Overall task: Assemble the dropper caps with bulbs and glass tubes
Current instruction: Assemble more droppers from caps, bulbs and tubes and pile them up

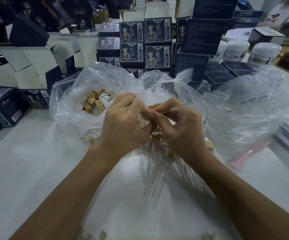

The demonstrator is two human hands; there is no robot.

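Right hand (176, 129) pinches glass tube (183, 107) — its near end meets the left hand (123, 122) fingertips. Left fingers curled around a small part, mostly hidden. Open bag of caps (92, 103) behind, on the counter (27, 161).

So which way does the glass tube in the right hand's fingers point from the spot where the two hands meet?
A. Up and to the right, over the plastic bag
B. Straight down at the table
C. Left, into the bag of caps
A: the glass tube, pinched by the right hand, runs from the left hand up and rightwards over the clear plastic bag.

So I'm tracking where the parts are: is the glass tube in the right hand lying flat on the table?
No, the right hand pinches the glass tube in the air, its free end pointing up-right over the plastic bag.
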